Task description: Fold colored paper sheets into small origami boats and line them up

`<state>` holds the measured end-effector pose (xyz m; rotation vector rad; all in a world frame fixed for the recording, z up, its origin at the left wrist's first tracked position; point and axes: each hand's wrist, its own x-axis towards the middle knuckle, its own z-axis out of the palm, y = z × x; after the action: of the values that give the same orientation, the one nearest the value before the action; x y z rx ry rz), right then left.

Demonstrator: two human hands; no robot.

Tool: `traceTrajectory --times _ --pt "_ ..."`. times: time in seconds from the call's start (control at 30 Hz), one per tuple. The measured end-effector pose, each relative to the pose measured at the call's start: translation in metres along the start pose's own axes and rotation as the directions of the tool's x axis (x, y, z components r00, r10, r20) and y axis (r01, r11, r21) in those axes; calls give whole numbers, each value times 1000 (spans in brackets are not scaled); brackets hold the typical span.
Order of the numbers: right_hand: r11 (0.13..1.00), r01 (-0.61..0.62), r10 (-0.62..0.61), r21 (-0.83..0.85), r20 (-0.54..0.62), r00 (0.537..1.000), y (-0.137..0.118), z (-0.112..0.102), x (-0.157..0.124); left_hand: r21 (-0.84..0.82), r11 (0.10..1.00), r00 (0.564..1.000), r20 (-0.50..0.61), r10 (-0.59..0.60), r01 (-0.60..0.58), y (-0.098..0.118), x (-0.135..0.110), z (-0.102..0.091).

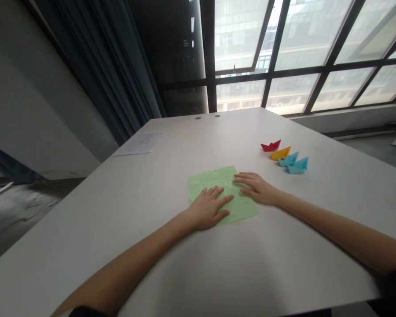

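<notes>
A light green sheet of paper [214, 177] with faint crease lines lies flat on the white table, turned slightly askew. My left hand [208, 209] rests palm down on its lower left part, fingers spread. On the sheet's right edge lies my right hand [254, 188], also palm down with the fingers apart. Neither hand grips anything. Parts of the sheet under both hands are hidden.
Folded paper boats stand in a row right of the sheet: a red one [270, 146], a yellow one [280, 153] and two blue ones [297, 166]. A printed sheet [140, 144] lies at the table's far left edge. Windows and a dark curtain [108, 57] are beyond.
</notes>
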<state>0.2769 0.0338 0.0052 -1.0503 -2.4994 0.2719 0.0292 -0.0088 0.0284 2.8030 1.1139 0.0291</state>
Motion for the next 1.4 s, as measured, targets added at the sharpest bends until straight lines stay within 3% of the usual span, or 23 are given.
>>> traceTrajectory --times 0.17,0.27,0.43,0.57,0.73,0.93,1.13,1.4 --pt "999 -37 39 -20 120 992 -4 -4 0 -24 998 998 5 -55 55 -17 0 1" --pt "998 -48 52 -38 118 992 1 -6 -1 -23 987 987 -5 -158 158 -38 -1 2" --pt "997 -68 72 -48 84 994 17 -7 -3 -7 936 934 -68 -351 352 -65 -1 10" --pt "993 -93 96 -78 34 995 24 -1 -4 -5 903 895 -126 -427 430 -69 1 16" --pt "921 -305 288 -243 -103 952 30 11 -4 -11 872 862 -145 -485 489 -70 2 21" --pt "915 -319 311 -246 -69 948 38 15 -5 -49 826 809 -177 -561 562 -72 2 25" --pt "947 -295 285 -124 -93 954 38 15 -5 -131 853 808 -276 -520 505 -78 3 28" --pt "931 -326 351 161 -158 923 33 16 -9 -434 848 818 -337 -467 305 -74 -4 25"
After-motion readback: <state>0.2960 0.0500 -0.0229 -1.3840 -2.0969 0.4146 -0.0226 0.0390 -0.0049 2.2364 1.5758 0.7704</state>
